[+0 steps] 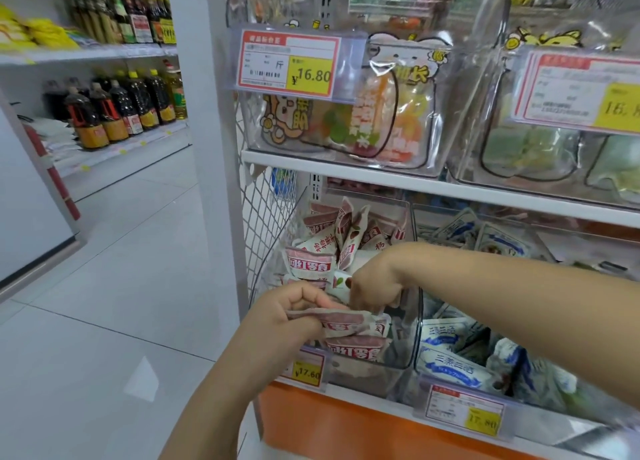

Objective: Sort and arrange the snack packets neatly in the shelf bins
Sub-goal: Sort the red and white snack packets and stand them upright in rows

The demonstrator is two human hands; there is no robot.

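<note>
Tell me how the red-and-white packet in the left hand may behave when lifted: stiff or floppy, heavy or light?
Probably floppy: the red-and-white packet creases between left hand and right hand. Likely light: a pinch holds it. Its smooth film may slip.

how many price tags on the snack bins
4: upper left tag, upper right tag, partly cropped, lower left tag by the red packets, lower right tag by the blue packets. More may be off-frame.

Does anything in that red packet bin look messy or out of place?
Yes: the red packets at the back of the bin lie jumbled, several tilted on end, unlike the flat stack the left hand grips.
</note>
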